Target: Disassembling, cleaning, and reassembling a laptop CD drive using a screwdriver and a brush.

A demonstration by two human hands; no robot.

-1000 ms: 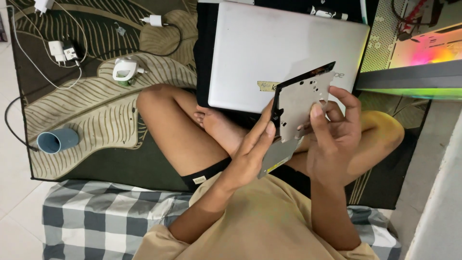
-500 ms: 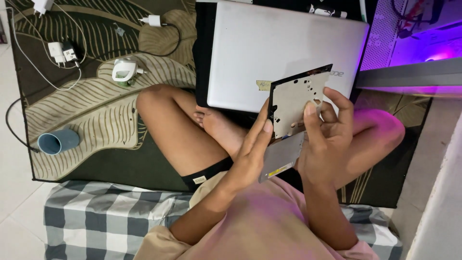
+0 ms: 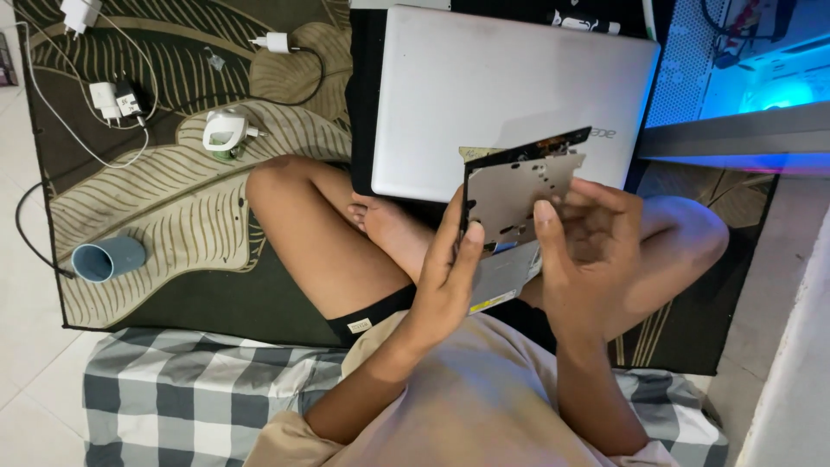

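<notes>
Step in hand: inspection. At frame centre, both hands, left hand (image 3: 445,277) and right hand (image 3: 588,242), grip the thin grey metal drive module (image 3: 519,186), tilted above the closed silver laptop (image 3: 510,99). The next move likely calls for a steady two-edge hold.

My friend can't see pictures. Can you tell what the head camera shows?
A person sitting cross-legged holds a flat metal drive upright in both hands, left hand and right hand. A closed silver laptop lies beyond the knees on a leaf-patterned rug.
</notes>
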